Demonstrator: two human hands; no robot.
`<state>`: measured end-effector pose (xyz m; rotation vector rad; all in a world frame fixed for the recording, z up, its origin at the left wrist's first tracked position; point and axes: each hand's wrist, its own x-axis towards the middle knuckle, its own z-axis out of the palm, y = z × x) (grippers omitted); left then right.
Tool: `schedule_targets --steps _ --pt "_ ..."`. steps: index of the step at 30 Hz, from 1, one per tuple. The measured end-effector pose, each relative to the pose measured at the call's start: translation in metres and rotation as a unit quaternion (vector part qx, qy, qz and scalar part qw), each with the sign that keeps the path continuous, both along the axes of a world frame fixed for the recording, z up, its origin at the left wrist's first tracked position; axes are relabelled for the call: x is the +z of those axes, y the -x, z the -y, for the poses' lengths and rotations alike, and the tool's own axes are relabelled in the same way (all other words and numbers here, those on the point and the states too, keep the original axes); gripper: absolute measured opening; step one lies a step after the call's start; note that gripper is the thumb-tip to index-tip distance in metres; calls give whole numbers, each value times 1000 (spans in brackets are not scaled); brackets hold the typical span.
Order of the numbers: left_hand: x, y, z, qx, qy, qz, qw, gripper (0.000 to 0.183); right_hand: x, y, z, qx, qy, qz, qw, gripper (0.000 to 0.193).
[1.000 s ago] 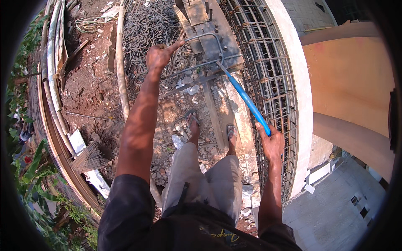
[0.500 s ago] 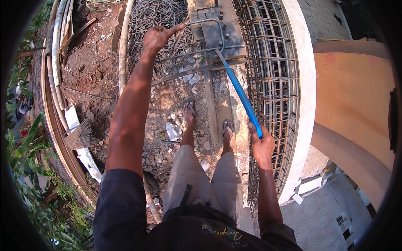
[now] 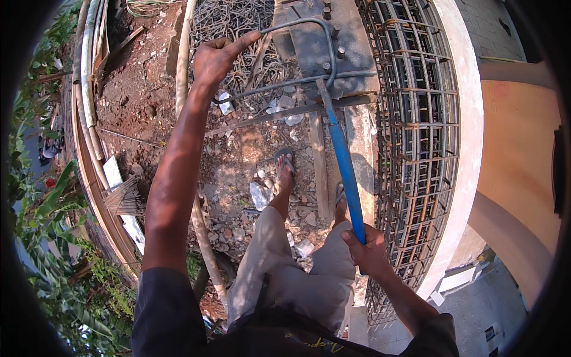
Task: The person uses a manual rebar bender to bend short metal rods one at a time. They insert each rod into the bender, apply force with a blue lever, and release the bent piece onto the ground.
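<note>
My left hand [image 3: 214, 62] is closed at one end of a bent steel rod [image 3: 329, 41], with a finger stretched along it. The rod curves round in a U over a dark bench plate with upright pegs [image 3: 351, 68], and its lower leg runs back to the left below my hand. In my right hand [image 3: 366, 250], low and near my right thigh, is the blue handle of a rebar bending bar [image 3: 345, 160]. Its metal head meets the rod's lower leg at the near edge of the plate.
A heap of bent steel pieces [image 3: 223, 24] lies left of the bench. To the right stands a long rebar cage [image 3: 416, 131] beside a pale wall edge [image 3: 470, 119]. Rubble and a wooden plank [image 3: 318, 160] lie around my feet; a bamboo pole [image 3: 184, 65] runs along the left.
My right hand has come nearer my body, drawing the blue bending bar back with it. My left hand stays at the rod's end. The whole view has shifted slightly.
</note>
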<state>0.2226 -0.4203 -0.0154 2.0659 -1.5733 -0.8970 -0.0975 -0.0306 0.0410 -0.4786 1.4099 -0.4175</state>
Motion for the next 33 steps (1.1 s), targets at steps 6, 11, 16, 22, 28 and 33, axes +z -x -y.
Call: schedule_targets --steps 6,11,16,22,28,33 --pt "-14 4 2 1 44 -27 999 69 -33 -142 -20 -170 3 108 979 31" --pt "-18 9 2 -5 60 -80 995 64 -39 -295 12 -357 95 185 911 24" --pt "0 10 0 -9 20 -79 997 67 -50 -363 83 -463 87 80 878 36" --pt "43 -7 -2 -30 -102 -52 993 71 -23 -225 -2 -244 153 -85 954 39" --pt "139 -11 -81 -63 -22 -166 984 45 15 -104 -117 -74 160 -321 930 23" --pt "183 7 -40 -368 418 -59 829 45 49 -106 -128 -150 33 -352 923 25"
